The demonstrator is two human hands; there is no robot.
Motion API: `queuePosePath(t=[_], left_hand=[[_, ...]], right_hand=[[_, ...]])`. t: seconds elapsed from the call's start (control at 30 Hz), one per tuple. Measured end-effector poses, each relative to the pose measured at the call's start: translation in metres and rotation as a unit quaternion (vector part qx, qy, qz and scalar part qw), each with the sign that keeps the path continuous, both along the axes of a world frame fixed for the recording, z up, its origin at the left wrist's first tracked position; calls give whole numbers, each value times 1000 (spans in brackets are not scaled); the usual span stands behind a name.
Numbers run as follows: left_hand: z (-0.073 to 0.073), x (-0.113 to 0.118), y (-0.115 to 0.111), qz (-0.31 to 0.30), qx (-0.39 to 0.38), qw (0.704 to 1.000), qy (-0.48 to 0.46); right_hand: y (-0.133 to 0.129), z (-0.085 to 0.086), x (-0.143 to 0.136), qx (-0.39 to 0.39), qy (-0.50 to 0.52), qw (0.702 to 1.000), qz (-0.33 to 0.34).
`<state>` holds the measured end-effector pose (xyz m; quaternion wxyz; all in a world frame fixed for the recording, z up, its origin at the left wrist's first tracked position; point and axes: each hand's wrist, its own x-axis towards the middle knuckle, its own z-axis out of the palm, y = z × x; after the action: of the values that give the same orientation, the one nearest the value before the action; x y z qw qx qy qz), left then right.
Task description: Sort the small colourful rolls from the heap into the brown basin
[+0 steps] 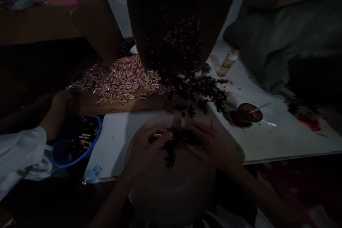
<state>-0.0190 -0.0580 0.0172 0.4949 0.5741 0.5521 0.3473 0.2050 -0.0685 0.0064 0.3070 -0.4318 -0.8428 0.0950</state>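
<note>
A pale round bowl point(171, 188) sits in front of me at the table's edge, with small black pieces point(169, 155) lying in it. Over its left side my left hand point(151, 144) is closed in a pinch on a small yellow-banded tube point(156, 135). My right hand point(207, 142) reaches in from the right, its fingers curled over the dark pieces; what it grips is hidden in the dim light. Both hands are close together inside the bowl's rim.
Striped pink-and-yellow tubes point(125, 80) are heaped behind the bowl, next to black pieces point(197, 85) spilling from a tall carton point(137, 39). At right are a small bottle point(228, 63) and a brown-filled dish point(251, 113). Left, a co-worker's arm point(57, 112) is above a blue basin point(97, 137).
</note>
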Motion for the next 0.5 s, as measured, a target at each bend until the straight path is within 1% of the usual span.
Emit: queuePosePath(t=[0.03,0.13,0.17,0.23,0.37,0.5], left_hand=[[1,-1,0,-1,9,1000,4],[5,-2,3,35,31,999,8],[5,-1,3,38,30,999,10],[6,0,5,21,30,999,22],[6,1,8,-16,37,999,32],[5,1,7,-29,36,998,32]], right_hand=[[0,0,1,-6,2,1000,0],[-1,0,1,-21,17,1000,12],[-1,0,1,-22,20,999,14],[-1,-2,0,-22,21,999,15],[0,-5,-3,-7,11,1000,-6],[0,-3,-6,-8,9,1000,-20]])
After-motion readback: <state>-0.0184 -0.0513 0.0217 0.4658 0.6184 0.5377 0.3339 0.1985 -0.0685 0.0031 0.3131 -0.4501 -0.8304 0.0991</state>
